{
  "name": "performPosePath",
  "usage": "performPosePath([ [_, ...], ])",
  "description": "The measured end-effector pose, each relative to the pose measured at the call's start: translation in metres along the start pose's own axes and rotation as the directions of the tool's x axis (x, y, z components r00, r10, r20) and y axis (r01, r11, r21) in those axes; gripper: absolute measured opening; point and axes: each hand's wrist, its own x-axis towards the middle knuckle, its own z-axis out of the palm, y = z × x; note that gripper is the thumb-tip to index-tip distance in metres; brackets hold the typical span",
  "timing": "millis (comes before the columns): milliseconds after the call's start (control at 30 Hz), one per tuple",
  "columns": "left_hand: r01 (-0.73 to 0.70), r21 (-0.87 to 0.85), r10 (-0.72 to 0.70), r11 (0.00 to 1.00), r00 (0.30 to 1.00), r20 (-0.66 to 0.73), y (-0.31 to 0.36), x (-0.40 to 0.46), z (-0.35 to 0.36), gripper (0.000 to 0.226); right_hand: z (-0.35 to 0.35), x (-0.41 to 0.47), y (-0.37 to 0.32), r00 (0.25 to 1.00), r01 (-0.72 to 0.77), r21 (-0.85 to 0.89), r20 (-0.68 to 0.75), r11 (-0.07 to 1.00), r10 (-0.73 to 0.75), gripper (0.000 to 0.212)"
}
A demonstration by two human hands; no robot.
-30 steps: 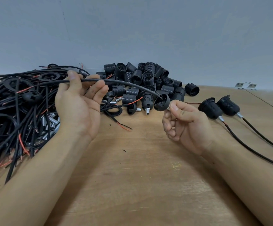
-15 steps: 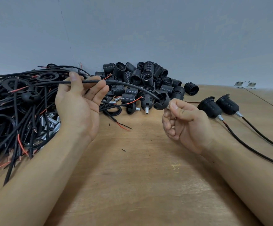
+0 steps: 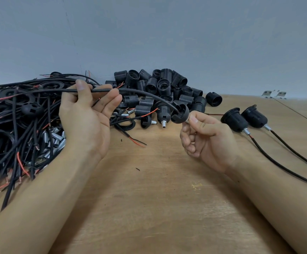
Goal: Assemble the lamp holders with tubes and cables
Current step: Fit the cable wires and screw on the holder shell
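Above table — left hand palm-up, pinching cable

2 hands: left hand, right hand. 2 finished lamp holders w/ tube + cable near the bench's right edge. 1 cap, 1 cable in hand. Threaded holder bodies at back edge: approx 30, heaped, can't count exactly. Loose cables, metal tubes at left edge: too many to count. 2 metal brackets, far right corner.

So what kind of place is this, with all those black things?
Probably a small workshop bench for assembling lamps. A heap of black ribbed plastic lamp holders and a tangle of black cables lie on a bare wooden tabletop, beside two finished holders with cables.
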Motion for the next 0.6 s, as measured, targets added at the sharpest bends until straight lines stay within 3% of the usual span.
performPosePath([
  [267,-0.155,0.09,0.152,0.984,0.988,0.036,0.0025,-0.0008,0.0003,0.015,-0.0021,0.0015,0.0012,0.999,0.046,-0.03,-0.022,0.998,-0.047,0.019],
  [500,-0.048,0.153,0.05,0.987,0.999,-0.009,-0.0033,-0.0019,-0.0003,0.019,-0.0032,0.0033,0.0058,0.974,0.064,-0.232,-0.196,0.97,-0.111,0.018],
  [600,-0.043,0.22,0.056,0.975,0.997,-0.051,-0.0052,0.0001,-0.0024,0.017,-0.003,0.0002,0.0036,0.951,0.157,-0.398,-0.185,0.904,-0.247,0.014],
])
